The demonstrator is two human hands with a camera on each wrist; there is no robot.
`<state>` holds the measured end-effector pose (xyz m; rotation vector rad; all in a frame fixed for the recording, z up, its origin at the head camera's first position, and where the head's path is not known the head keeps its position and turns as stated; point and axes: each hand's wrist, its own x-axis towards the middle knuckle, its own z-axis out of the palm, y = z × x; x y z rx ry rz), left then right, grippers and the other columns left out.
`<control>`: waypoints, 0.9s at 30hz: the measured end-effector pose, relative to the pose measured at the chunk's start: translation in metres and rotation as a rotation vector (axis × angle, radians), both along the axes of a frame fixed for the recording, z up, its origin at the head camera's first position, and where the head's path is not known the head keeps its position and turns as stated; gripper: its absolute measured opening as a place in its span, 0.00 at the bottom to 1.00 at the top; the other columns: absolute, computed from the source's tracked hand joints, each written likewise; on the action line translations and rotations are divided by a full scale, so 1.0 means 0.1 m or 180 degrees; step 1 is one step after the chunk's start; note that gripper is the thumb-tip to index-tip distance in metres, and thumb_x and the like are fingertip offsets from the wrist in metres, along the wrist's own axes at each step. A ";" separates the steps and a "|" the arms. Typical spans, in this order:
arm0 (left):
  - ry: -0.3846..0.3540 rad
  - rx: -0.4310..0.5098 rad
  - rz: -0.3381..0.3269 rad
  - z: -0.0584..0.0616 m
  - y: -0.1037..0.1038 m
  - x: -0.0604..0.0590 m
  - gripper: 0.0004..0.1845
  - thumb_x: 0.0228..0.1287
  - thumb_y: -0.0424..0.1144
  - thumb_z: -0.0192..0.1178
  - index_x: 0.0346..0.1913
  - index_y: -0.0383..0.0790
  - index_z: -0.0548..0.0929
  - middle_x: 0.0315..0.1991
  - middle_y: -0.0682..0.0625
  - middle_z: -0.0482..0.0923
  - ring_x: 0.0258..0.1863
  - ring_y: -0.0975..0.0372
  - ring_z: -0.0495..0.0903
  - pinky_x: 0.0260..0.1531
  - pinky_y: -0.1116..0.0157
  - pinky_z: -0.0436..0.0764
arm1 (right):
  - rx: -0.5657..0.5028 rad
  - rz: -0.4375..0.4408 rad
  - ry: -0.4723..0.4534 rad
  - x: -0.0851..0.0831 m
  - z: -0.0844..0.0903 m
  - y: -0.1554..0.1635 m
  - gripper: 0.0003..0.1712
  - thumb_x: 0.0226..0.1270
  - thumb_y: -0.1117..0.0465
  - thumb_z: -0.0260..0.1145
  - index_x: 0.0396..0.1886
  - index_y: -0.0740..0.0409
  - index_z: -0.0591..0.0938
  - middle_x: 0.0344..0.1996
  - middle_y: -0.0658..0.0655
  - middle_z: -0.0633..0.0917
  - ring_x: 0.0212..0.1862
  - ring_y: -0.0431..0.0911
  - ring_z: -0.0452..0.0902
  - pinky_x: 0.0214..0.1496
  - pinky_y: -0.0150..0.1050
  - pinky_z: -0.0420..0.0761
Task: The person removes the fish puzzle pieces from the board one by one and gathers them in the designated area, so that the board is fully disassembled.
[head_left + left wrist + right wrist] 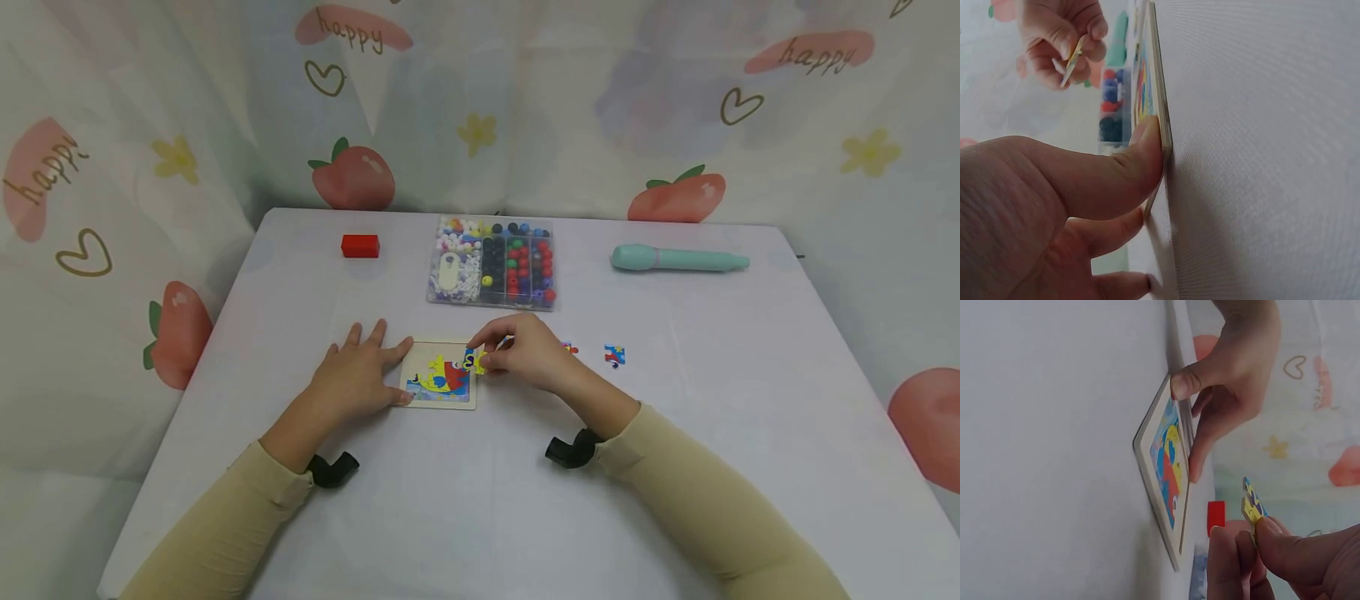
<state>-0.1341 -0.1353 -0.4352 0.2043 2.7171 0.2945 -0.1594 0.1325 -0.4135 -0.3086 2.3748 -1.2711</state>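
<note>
Near the table's [300, 517] back edge lay a red block [360, 245]. At mid-table, our left hand [358, 377] lay flat, fingers spread, thumb pressing the puzzle board's [441, 400] left edge. Our right hand [525, 353] pinched a yellow puzzle piece [474, 361] over the board's right edge. Two loose pieces [614, 356] lay to the right.

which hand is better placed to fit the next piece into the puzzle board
The right hand. It already pinches a yellow puzzle piece just above the right edge of the puzzle board. The left hand lies flat on the table, its thumb pressing the board's left edge, steadying it.
</note>
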 end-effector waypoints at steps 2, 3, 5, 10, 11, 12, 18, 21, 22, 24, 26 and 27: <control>0.0023 0.0008 0.0006 -0.01 0.00 0.00 0.49 0.53 0.57 0.75 0.78 0.62 0.63 0.84 0.38 0.48 0.82 0.33 0.42 0.72 0.27 0.53 | 0.0119 -0.0017 0.0044 0.01 -0.02 0.08 0.12 0.63 0.66 0.73 0.42 0.45 0.92 0.32 0.53 0.84 0.35 0.47 0.83 0.37 0.38 0.85; 0.0031 0.0010 0.0005 -0.02 0.01 0.00 0.49 0.53 0.57 0.75 0.78 0.62 0.63 0.84 0.38 0.48 0.82 0.33 0.42 0.72 0.27 0.53 | 0.0166 -0.0033 0.0047 0.01 -0.03 0.12 0.12 0.62 0.66 0.73 0.42 0.45 0.92 0.32 0.53 0.84 0.35 0.46 0.83 0.36 0.38 0.84; 0.0049 0.0014 0.0003 -0.03 0.01 0.00 0.49 0.53 0.57 0.75 0.78 0.62 0.63 0.84 0.38 0.48 0.82 0.33 0.42 0.72 0.27 0.52 | 0.0214 -0.0046 0.0031 0.03 -0.05 0.19 0.12 0.62 0.67 0.73 0.42 0.47 0.92 0.32 0.53 0.84 0.35 0.46 0.82 0.36 0.37 0.83; 0.0087 0.0011 -0.0022 -0.04 0.01 0.00 0.49 0.53 0.57 0.75 0.78 0.61 0.63 0.84 0.38 0.48 0.81 0.32 0.43 0.72 0.27 0.53 | 0.0237 -0.0112 -0.0079 0.06 -0.15 0.33 0.12 0.62 0.69 0.73 0.42 0.52 0.92 0.31 0.55 0.83 0.33 0.46 0.85 0.36 0.37 0.85; 0.0088 0.0006 -0.0026 -0.04 0.01 0.00 0.49 0.53 0.57 0.75 0.78 0.61 0.63 0.83 0.38 0.48 0.81 0.32 0.43 0.72 0.27 0.53 | 0.0250 -0.0132 -0.0097 0.07 -0.16 0.35 0.11 0.62 0.69 0.73 0.42 0.52 0.92 0.31 0.56 0.83 0.33 0.46 0.85 0.36 0.37 0.86; 0.0083 0.0002 -0.0023 -0.03 0.01 0.00 0.49 0.53 0.57 0.75 0.78 0.61 0.63 0.83 0.38 0.48 0.81 0.32 0.43 0.72 0.27 0.53 | 0.0254 -0.0154 -0.0112 0.07 -0.18 0.37 0.11 0.62 0.70 0.73 0.42 0.53 0.92 0.31 0.56 0.83 0.32 0.46 0.86 0.36 0.38 0.87; 0.0062 -0.0018 -0.0018 0.00 0.01 0.01 0.50 0.53 0.57 0.75 0.78 0.61 0.63 0.83 0.37 0.48 0.81 0.32 0.42 0.72 0.27 0.53 | 0.0300 -0.0250 -0.0248 0.08 -0.22 0.42 0.10 0.62 0.69 0.73 0.41 0.54 0.92 0.32 0.57 0.86 0.30 0.45 0.86 0.35 0.38 0.88; 0.0062 -0.0022 -0.0016 0.00 0.01 0.02 0.50 0.53 0.56 0.75 0.79 0.60 0.63 0.83 0.37 0.48 0.81 0.32 0.42 0.72 0.27 0.53 | 0.0333 -0.0228 -0.0269 0.09 -0.22 0.43 0.09 0.63 0.69 0.73 0.40 0.55 0.92 0.33 0.57 0.88 0.30 0.45 0.86 0.34 0.38 0.87; 0.0059 -0.0023 -0.0010 0.00 0.01 0.02 0.50 0.53 0.56 0.75 0.79 0.60 0.63 0.83 0.37 0.48 0.81 0.32 0.42 0.72 0.27 0.53 | 0.0345 -0.0230 -0.0275 0.09 -0.22 0.43 0.09 0.62 0.69 0.74 0.40 0.54 0.92 0.33 0.57 0.89 0.29 0.45 0.85 0.34 0.38 0.87; 0.0061 -0.0034 -0.0008 0.00 0.01 0.02 0.50 0.53 0.57 0.75 0.79 0.60 0.63 0.83 0.37 0.48 0.81 0.32 0.42 0.72 0.27 0.54 | 0.0367 -0.0216 -0.0269 0.09 -0.23 0.43 0.08 0.62 0.69 0.74 0.39 0.54 0.92 0.33 0.56 0.89 0.29 0.44 0.85 0.33 0.37 0.87; 0.0064 -0.0035 -0.0009 -0.01 0.01 0.02 0.50 0.53 0.57 0.75 0.79 0.60 0.63 0.83 0.38 0.48 0.81 0.32 0.43 0.72 0.27 0.54 | 0.0402 -0.0207 -0.0254 0.10 -0.24 0.43 0.08 0.62 0.69 0.74 0.38 0.52 0.92 0.32 0.56 0.90 0.27 0.45 0.84 0.32 0.37 0.86; 0.0063 -0.0031 -0.0009 -0.01 0.01 0.02 0.50 0.53 0.57 0.75 0.79 0.60 0.63 0.83 0.38 0.48 0.81 0.32 0.43 0.72 0.27 0.54 | 0.0431 -0.0207 -0.0233 0.10 -0.24 0.43 0.09 0.62 0.69 0.74 0.37 0.52 0.92 0.32 0.55 0.90 0.27 0.45 0.83 0.32 0.36 0.85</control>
